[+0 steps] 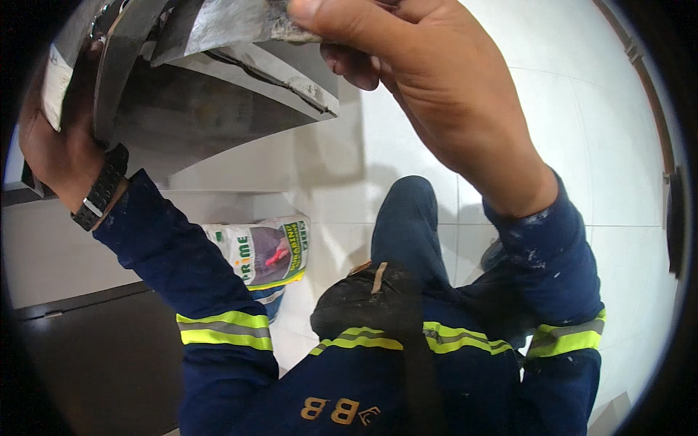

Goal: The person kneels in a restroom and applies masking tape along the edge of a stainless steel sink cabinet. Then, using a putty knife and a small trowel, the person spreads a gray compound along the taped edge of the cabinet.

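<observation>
Hands [443, 80] flank metal blade [231, 25], right pinching it.

White floor tiles [625, 276] bright here, soft shadows [331, 163] across them; dark panel [102, 352] lower left, brown strip [649, 91] running down the right.

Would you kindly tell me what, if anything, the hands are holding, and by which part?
The right hand pinches a thin metal sheet by its right end. The left hand is partly hidden, so what it holds, if anything, cannot be told.
</observation>
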`<state>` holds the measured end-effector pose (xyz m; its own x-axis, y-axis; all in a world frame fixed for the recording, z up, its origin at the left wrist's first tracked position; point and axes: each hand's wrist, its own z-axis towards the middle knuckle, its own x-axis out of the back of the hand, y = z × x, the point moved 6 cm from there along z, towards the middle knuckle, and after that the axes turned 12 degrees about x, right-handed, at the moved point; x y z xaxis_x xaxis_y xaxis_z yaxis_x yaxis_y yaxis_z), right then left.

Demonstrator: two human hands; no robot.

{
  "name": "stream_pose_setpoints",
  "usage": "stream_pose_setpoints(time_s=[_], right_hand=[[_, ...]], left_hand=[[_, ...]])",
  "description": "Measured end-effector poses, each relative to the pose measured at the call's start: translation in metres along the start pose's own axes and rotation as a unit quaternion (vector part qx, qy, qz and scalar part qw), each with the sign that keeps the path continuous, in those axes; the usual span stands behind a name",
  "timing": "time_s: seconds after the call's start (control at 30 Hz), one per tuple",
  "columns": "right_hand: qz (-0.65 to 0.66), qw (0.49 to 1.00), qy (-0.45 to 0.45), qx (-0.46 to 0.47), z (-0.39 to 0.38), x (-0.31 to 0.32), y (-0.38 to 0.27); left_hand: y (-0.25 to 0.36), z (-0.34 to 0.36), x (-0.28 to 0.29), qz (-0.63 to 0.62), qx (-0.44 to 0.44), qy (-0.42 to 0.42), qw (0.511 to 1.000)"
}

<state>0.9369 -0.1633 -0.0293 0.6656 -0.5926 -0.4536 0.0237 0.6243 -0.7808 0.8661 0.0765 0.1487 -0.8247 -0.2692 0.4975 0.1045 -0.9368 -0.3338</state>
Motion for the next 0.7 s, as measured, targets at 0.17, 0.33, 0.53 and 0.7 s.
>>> stream_pose_setpoints(time_s=[0.17,0.33,0.53,0.7], right_hand=[[0.038,0.994,-0.077,0.063,-0.002,0.007,-0.001],[0.081,0.990,-0.096,0.062,0.000,0.008,0.002],[0.114,0.990,-0.030,0.079,0.000,0.001,0.004],[-0.014,0.996,-0.049,0.078,0.000,0.003,-0.005]], left_hand=[[0.007,-0.004,-0.003,-0.241,0.120,-0.001,0.963],[0.010,0.003,-0.010,-0.501,0.328,0.017,0.801],[0.003,0.004,-0.010,-0.497,0.294,0.002,0.817],[-0.003,0.002,-0.015,-0.489,0.260,-0.026,0.832]])
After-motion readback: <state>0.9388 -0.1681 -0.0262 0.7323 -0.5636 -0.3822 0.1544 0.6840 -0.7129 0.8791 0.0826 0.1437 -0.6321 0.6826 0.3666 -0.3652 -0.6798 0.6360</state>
